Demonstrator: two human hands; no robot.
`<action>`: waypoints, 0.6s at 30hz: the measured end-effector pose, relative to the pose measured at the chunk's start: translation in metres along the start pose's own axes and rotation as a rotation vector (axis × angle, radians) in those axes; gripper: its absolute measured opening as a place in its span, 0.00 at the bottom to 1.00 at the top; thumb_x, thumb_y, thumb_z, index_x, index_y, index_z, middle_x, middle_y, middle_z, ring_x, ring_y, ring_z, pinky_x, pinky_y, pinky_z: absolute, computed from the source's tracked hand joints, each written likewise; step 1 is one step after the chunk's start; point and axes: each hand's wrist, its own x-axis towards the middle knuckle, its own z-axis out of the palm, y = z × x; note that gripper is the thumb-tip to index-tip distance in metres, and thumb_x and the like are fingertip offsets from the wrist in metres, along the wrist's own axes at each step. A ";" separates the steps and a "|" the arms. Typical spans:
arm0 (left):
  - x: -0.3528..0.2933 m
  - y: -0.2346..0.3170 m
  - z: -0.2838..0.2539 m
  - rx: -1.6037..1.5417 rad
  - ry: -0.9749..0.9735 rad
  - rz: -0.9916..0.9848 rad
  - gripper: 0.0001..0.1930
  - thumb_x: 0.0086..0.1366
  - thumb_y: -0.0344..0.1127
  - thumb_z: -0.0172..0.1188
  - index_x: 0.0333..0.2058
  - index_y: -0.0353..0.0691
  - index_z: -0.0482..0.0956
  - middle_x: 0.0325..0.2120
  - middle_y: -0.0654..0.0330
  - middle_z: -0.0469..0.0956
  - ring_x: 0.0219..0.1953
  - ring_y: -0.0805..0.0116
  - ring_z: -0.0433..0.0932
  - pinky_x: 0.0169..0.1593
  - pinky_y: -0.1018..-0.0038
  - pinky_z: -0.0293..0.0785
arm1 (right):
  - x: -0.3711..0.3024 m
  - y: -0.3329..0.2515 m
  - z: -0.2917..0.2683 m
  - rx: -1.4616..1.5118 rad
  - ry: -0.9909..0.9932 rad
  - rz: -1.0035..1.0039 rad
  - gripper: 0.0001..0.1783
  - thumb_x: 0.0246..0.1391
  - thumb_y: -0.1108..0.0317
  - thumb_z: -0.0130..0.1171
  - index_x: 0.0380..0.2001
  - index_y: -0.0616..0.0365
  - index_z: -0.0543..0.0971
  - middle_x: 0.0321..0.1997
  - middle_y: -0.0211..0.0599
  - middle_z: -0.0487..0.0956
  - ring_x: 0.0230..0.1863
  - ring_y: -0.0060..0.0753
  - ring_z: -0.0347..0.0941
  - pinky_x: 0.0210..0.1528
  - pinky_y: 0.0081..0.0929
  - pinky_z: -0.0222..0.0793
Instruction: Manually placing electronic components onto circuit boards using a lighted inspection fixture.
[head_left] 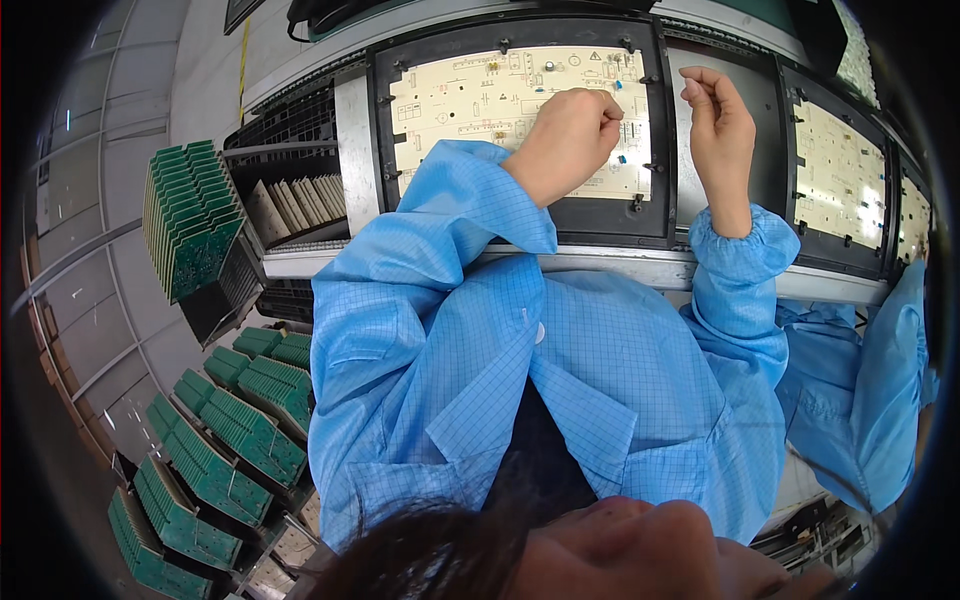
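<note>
A cream circuit board (425,140) with printed markings and a few small parts lies in a black frame carrier (380,120) before me. Over the board's right half is my left hand (570,140), its fingers curled closed; what they hold, if anything, is hidden. Small blue components (622,160) stand on the board close to these fingers. To the right, beyond the carrier's edge, my right hand (722,130) is raised with thumb and index finger drawn together in a pinch. Anything between those fingertips is too small to make out.
More boards in carriers (838,170) continue along the line at right. Left of me stand a rack of green circuit boards (195,225) and a black bin of cream boards (295,208). Several more green board stacks (250,430) fill the lower left. A blue-sleeved co-worker (850,390) is at right.
</note>
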 end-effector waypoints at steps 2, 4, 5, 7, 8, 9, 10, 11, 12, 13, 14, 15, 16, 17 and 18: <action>0.001 0.001 0.003 0.012 -0.012 -0.001 0.08 0.58 0.28 0.61 0.34 0.29 0.82 0.25 0.51 0.82 0.27 0.64 0.82 0.35 0.73 0.79 | -0.003 0.000 -0.002 0.035 0.020 0.021 0.09 0.64 0.74 0.54 0.43 0.61 0.80 0.33 0.30 0.81 0.36 0.18 0.74 0.40 0.16 0.70; 0.001 0.000 0.005 0.026 -0.016 0.007 0.08 0.58 0.28 0.61 0.34 0.30 0.83 0.25 0.51 0.82 0.27 0.64 0.82 0.35 0.73 0.79 | -0.003 -0.002 -0.003 0.037 0.036 0.018 0.09 0.64 0.74 0.54 0.43 0.61 0.80 0.33 0.30 0.81 0.36 0.18 0.74 0.40 0.16 0.69; 0.001 0.000 0.006 0.038 -0.010 0.017 0.08 0.57 0.28 0.61 0.34 0.30 0.83 0.25 0.51 0.82 0.27 0.64 0.82 0.34 0.72 0.79 | -0.003 -0.003 -0.003 0.038 0.048 0.005 0.09 0.64 0.74 0.54 0.43 0.61 0.80 0.33 0.30 0.81 0.36 0.18 0.74 0.40 0.16 0.69; 0.002 0.001 0.007 0.038 -0.018 0.004 0.08 0.57 0.28 0.62 0.34 0.29 0.83 0.25 0.51 0.82 0.26 0.64 0.82 0.34 0.73 0.78 | -0.004 -0.001 -0.003 0.050 0.049 0.006 0.09 0.63 0.74 0.54 0.43 0.61 0.80 0.33 0.30 0.81 0.36 0.18 0.74 0.39 0.16 0.69; 0.003 0.002 0.007 0.034 -0.018 -0.008 0.08 0.57 0.28 0.62 0.33 0.29 0.83 0.25 0.50 0.82 0.26 0.64 0.82 0.34 0.73 0.78 | -0.004 -0.001 -0.003 0.058 0.046 -0.002 0.08 0.63 0.74 0.54 0.43 0.61 0.80 0.33 0.30 0.81 0.36 0.18 0.74 0.39 0.16 0.69; 0.003 0.003 0.007 0.036 -0.021 -0.009 0.08 0.57 0.28 0.62 0.33 0.29 0.83 0.25 0.50 0.82 0.26 0.64 0.82 0.34 0.73 0.78 | -0.004 -0.003 -0.003 0.060 0.047 0.001 0.08 0.63 0.74 0.54 0.43 0.61 0.80 0.33 0.30 0.81 0.36 0.18 0.74 0.39 0.16 0.69; 0.003 0.004 0.008 0.013 -0.005 -0.012 0.07 0.55 0.27 0.60 0.30 0.29 0.82 0.24 0.47 0.81 0.28 0.56 0.81 0.36 0.66 0.78 | -0.004 -0.005 -0.003 0.072 0.056 -0.003 0.08 0.63 0.74 0.55 0.43 0.62 0.80 0.33 0.31 0.81 0.36 0.18 0.74 0.39 0.16 0.69; 0.003 0.005 0.009 -0.010 0.012 -0.015 0.06 0.54 0.26 0.57 0.26 0.29 0.82 0.24 0.44 0.80 0.29 0.47 0.81 0.38 0.60 0.77 | -0.004 -0.006 -0.003 0.083 0.063 -0.008 0.08 0.62 0.74 0.55 0.43 0.62 0.80 0.33 0.31 0.81 0.36 0.18 0.74 0.39 0.16 0.69; 0.003 0.007 0.010 -0.009 0.013 -0.016 0.06 0.54 0.26 0.57 0.26 0.29 0.82 0.24 0.44 0.80 0.29 0.47 0.81 0.38 0.60 0.77 | -0.003 -0.006 -0.003 0.084 0.062 -0.008 0.08 0.62 0.74 0.55 0.43 0.62 0.80 0.33 0.31 0.81 0.36 0.18 0.74 0.39 0.16 0.69; 0.003 0.008 0.011 0.052 0.024 0.019 0.06 0.54 0.26 0.57 0.26 0.29 0.81 0.24 0.43 0.79 0.30 0.46 0.80 0.39 0.59 0.76 | -0.003 -0.007 -0.002 0.130 0.051 0.009 0.08 0.62 0.74 0.56 0.42 0.62 0.80 0.33 0.31 0.81 0.36 0.18 0.74 0.39 0.16 0.69; 0.003 0.009 0.013 0.114 0.038 0.051 0.06 0.53 0.25 0.58 0.26 0.29 0.81 0.24 0.42 0.79 0.31 0.45 0.80 0.39 0.59 0.76 | -0.002 -0.008 -0.002 0.176 0.035 0.024 0.08 0.61 0.74 0.57 0.42 0.63 0.80 0.33 0.31 0.81 0.36 0.18 0.74 0.39 0.16 0.69; 0.003 0.008 0.017 0.114 0.045 0.047 0.06 0.53 0.25 0.58 0.26 0.29 0.81 0.24 0.42 0.79 0.31 0.45 0.80 0.39 0.59 0.76 | -0.002 -0.006 -0.002 0.177 0.030 0.020 0.08 0.61 0.74 0.57 0.42 0.63 0.80 0.33 0.31 0.81 0.36 0.18 0.74 0.39 0.16 0.69; 0.003 0.006 0.022 0.177 0.048 0.114 0.05 0.53 0.24 0.57 0.26 0.30 0.81 0.25 0.41 0.78 0.32 0.44 0.79 0.40 0.58 0.75 | -0.002 -0.001 -0.003 0.153 0.009 0.029 0.08 0.60 0.73 0.58 0.41 0.63 0.80 0.34 0.30 0.81 0.36 0.17 0.74 0.38 0.16 0.69; 0.003 0.008 0.023 0.242 0.052 0.179 0.05 0.52 0.24 0.56 0.27 0.30 0.80 0.25 0.41 0.78 0.32 0.43 0.78 0.41 0.57 0.75 | -0.001 0.002 -0.004 0.130 -0.011 0.038 0.07 0.59 0.73 0.59 0.40 0.63 0.81 0.34 0.30 0.81 0.35 0.17 0.74 0.38 0.16 0.69; 0.002 0.011 0.023 0.271 0.022 0.218 0.06 0.50 0.22 0.55 0.28 0.31 0.80 0.26 0.41 0.78 0.33 0.43 0.77 0.42 0.56 0.74 | -0.001 0.003 -0.007 0.132 -0.017 0.031 0.07 0.59 0.73 0.59 0.40 0.63 0.81 0.34 0.30 0.81 0.35 0.17 0.74 0.38 0.16 0.69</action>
